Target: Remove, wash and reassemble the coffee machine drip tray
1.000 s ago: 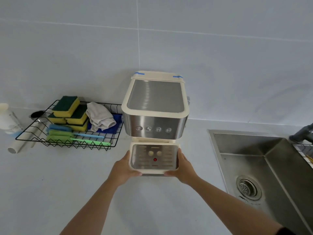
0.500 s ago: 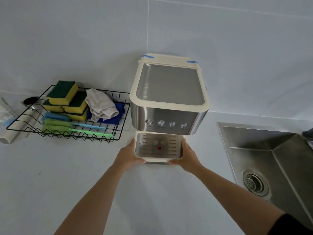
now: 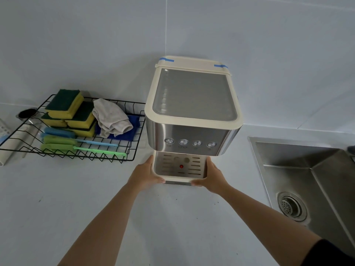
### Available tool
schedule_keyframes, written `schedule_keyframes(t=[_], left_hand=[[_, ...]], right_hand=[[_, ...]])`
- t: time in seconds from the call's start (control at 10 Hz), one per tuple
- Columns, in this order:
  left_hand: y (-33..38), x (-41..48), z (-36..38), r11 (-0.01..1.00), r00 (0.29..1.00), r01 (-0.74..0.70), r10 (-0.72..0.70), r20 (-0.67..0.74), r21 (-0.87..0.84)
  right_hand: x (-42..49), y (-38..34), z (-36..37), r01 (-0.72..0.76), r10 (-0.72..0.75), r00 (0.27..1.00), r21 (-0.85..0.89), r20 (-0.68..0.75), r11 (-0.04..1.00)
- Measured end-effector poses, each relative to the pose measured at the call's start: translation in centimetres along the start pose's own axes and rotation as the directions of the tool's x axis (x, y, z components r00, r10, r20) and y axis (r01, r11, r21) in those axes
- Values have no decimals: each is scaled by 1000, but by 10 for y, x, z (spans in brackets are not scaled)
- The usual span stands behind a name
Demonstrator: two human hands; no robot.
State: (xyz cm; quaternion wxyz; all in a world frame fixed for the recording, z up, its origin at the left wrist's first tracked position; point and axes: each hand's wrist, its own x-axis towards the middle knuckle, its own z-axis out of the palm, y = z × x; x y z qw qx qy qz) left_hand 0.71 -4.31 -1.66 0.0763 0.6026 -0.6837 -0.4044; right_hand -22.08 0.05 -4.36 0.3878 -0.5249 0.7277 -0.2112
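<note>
Pale tiled wall (image 3: 96, 45), white counter (image 3: 48, 208), steel sink (image 3: 317, 179)

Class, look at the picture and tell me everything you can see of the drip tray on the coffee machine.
The drip tray sits level at the foot of the coffee machine, under the four buttons. It has a cream, plastic-looking frame around a slotted metal grid with a small red dot in the middle. The left hand and right hand grip its two sides.
</note>
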Motion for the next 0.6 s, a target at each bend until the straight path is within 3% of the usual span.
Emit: schedule_keyframes(t=[0.4, 0.6], left_hand=[[-2, 4, 6, 994, 998, -54, 55, -7, 95], [-4, -8, 11, 984, 989, -72, 92, -118, 166]], right_hand=[[-6, -11, -5, -23, 32, 998, -135, 62, 991], [-26, -19, -12, 20, -13, 999, -144, 52, 989]])
